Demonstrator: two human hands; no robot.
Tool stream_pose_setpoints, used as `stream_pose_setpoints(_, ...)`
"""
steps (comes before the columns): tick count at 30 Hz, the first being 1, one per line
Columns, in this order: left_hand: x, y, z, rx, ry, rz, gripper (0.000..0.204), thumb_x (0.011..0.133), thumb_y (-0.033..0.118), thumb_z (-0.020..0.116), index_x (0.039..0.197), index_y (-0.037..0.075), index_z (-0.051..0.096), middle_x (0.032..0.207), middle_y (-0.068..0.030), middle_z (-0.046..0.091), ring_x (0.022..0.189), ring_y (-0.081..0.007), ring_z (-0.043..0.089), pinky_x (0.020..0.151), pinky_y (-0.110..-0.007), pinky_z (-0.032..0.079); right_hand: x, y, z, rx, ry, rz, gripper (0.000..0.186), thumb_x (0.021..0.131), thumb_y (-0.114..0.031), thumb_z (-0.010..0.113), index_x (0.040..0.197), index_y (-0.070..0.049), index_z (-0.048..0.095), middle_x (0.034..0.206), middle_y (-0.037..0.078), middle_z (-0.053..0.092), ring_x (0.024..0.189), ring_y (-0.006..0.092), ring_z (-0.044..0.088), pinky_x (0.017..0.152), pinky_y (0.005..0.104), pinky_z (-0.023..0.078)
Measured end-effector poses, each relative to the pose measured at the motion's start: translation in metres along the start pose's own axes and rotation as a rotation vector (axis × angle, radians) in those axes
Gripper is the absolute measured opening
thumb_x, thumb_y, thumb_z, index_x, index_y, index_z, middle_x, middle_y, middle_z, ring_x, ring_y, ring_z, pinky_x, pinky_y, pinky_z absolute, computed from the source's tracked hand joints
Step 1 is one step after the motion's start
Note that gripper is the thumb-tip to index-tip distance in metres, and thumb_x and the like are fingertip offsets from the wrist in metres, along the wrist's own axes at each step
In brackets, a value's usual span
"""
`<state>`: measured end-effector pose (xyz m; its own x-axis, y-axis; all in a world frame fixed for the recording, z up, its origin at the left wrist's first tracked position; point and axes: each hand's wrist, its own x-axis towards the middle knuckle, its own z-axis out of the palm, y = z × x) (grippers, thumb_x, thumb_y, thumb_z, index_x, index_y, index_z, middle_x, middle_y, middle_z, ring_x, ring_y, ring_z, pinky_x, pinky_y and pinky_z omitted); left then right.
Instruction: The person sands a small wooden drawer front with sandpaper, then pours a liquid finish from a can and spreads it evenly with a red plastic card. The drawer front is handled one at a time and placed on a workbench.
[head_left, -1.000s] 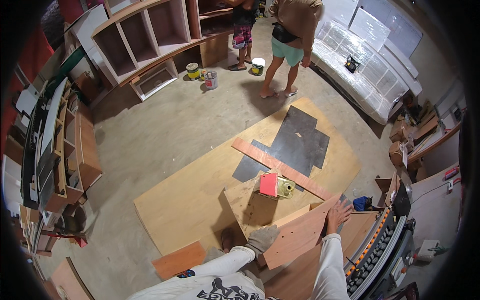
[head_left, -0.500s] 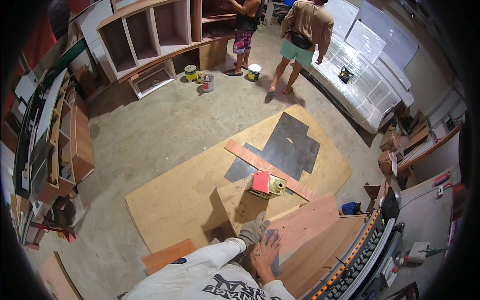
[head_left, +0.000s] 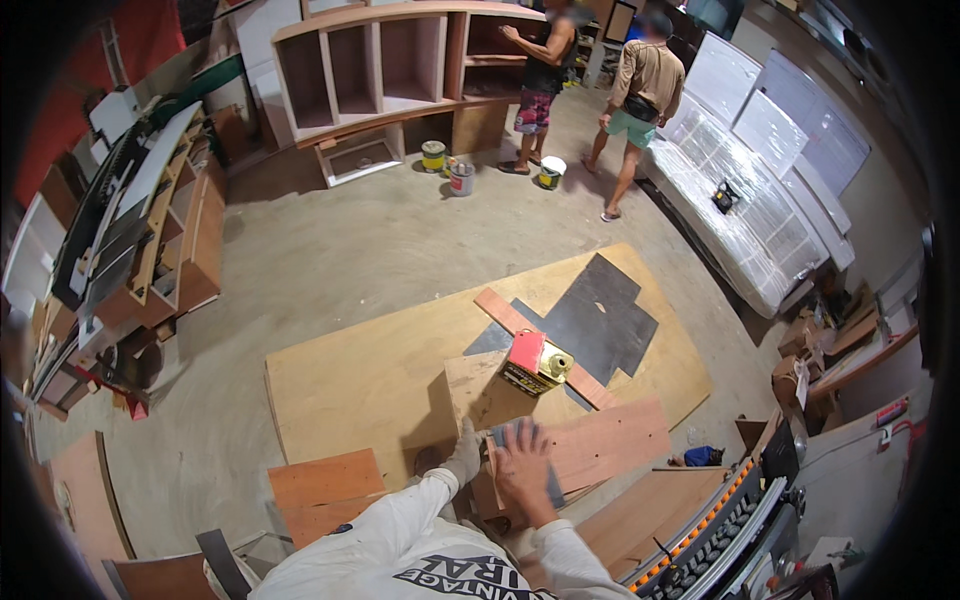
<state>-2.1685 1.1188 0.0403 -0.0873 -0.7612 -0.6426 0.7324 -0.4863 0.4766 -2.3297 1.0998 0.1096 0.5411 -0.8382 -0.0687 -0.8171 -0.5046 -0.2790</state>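
Note:
My left hand (head_left: pixel 461 458), in a grey work glove, rests at the near left corner of a plywood box (head_left: pixel 472 385), its visible fingers stretched forward along the edge. My bare right hand (head_left: pixel 522 464) lies flat with spread fingers on a dark grey strip (head_left: pixel 555 485), over the near end of a reddish wooden board (head_left: pixel 610 440). The palm hides part of the strip. Ahead of my hands, a rectangular metal can (head_left: pixel 535 368) with a red side and an open spout stands on the box.
A large plywood sheet (head_left: pixel 350 370) lies beneath, bearing dark grey sheet pieces (head_left: pixel 600 310) and a narrow wooden strip (head_left: pixel 507 312). Two people stand near a wooden cabinet (head_left: pixel 360 75) and several paint buckets (head_left: pixel 462 180). A plastic-wrapped panel stack (head_left: pixel 720 210) stands right.
My left hand has shifted left, away from the right hand, to the box corner. My right hand stays on the grey strip. The view has tilted, and a person behind has stepped away.

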Motion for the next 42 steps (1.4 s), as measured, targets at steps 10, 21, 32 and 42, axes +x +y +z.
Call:
stream_pose_setpoints(10, -0.05, -0.064, 0.005, 0.551, 0.165, 0.323, 0.089, 0.108, 0.067, 0.008, 0.164, 0.0, 0.023, 0.173, -0.013, 0.022, 0.16, -0.0253, 0.018, 0.13, -0.038, 0.012, 0.011, 0.214, -0.055, -0.22, 0.299, 0.551, 0.057, 0.111, -0.037, 0.036, 0.159, -0.008, 0.041, 0.166, 0.026, 0.032, 0.156, 0.0469, 0.02, 0.125, 0.0635, 0.011)
stream_pose_setpoints(21, -0.065, -0.079, 0.002, -0.139, 0.216, 0.163, 0.093, 0.1, 0.082, 0.024, 0.156, 0.012, 0.046, 0.115, -0.0092, 0.065, 0.102, -0.0198, 0.056, 0.105, -0.048, 0.042, -0.045, -0.012, 0.006, -0.147, 0.072, -0.258, 0.058, 0.107, -0.04, 0.044, 0.156, -0.008, 0.047, 0.165, 0.028, 0.031, 0.149, 0.0583, 0.025, 0.121, 0.0685, 0.019)
stream_pose_setpoints(32, -0.067, -0.067, 0.005, 0.24, 0.154, 0.08, 0.066, 0.102, 0.054, 0.056, 0.156, 0.018, 0.047, 0.154, -0.0085, 0.047, 0.13, -0.0296, 0.046, 0.112, -0.055, 0.034, -0.011, 0.14, -0.048, -0.171, 0.106, -0.071, 0.065, 0.108, -0.041, 0.037, 0.163, -0.007, 0.033, 0.173, 0.022, 0.016, 0.159, 0.0474, 0.012, 0.126, 0.0653, 0.011)
stream_pose_setpoints(42, -0.078, -0.036, 0.028, 0.738, 0.187, 0.069, 0.024, 0.105, 0.026, 0.055, 0.104, 0.007, 0.07, 0.09, -0.0011, 0.066, 0.074, -0.014, 0.062, 0.069, -0.034, 0.059, -0.032, 0.214, -0.051, -0.167, 0.386, 0.693, 0.061, 0.106, -0.038, 0.043, 0.158, -0.006, 0.041, 0.163, 0.031, 0.031, 0.151, 0.0523, 0.027, 0.123, 0.066, 0.016)
